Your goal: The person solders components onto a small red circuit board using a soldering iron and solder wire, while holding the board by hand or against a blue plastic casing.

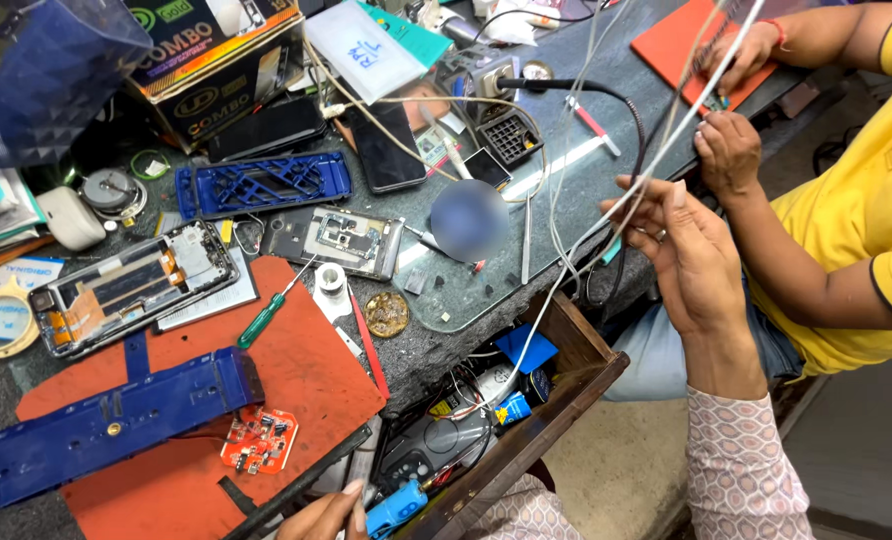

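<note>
An orange work mat (296,370) carries a long blue plastic housing (106,425), a small red circuit board (259,440) and a green-handled screwdriver (262,320), while white cables (656,150) cross a grey stone counter (566,190) beside a co-worker's yellow shirt (866,220).

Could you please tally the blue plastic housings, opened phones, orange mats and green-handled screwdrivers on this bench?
Blue plastic housings: 2, the long blue housing and the blue frame.
Opened phones: 2, the left opened phone and the middle opened phone.
Orange mats: 2, the near orange mat and the far orange mat.
Green-handled screwdriver: 1.
Total: 7.
</note>
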